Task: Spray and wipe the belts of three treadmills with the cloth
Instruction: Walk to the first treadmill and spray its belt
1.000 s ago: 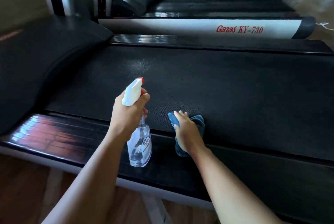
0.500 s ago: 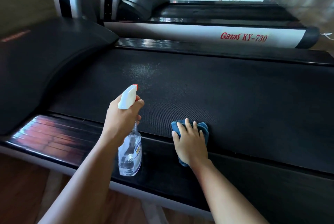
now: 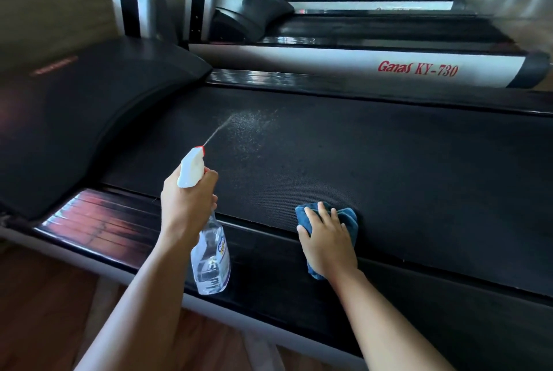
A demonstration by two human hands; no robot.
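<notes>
We note the near side rail (image 3: 119,221) running along the belt's (image 3: 389,167) front edge, glossy at its left end. Over that rail, the left hand (image 3: 187,206) grips the spray bottle (image 3: 211,254) by the neck. Its fingers (image 3: 209,182) are curled round the trigger below the white head, and the clear body hangs in front of the rail. To the right, the blue cloth (image 3: 348,216) lies across the belt's near edge, partly on the rail. The right hand (image 3: 327,242) presses it flat, its fingers (image 3: 321,212) straight, slightly spread and not curled. Further onto the belt, a thin jet leaves the red nozzle and fans into mist (image 3: 242,125) that speckles the belt's left-centre. Left of the belt rises the black motor cover (image 3: 89,107). Beyond the belt's far edge stands the next treadmill (image 3: 419,69), its rail marked "Ganas KY-730".
</notes>
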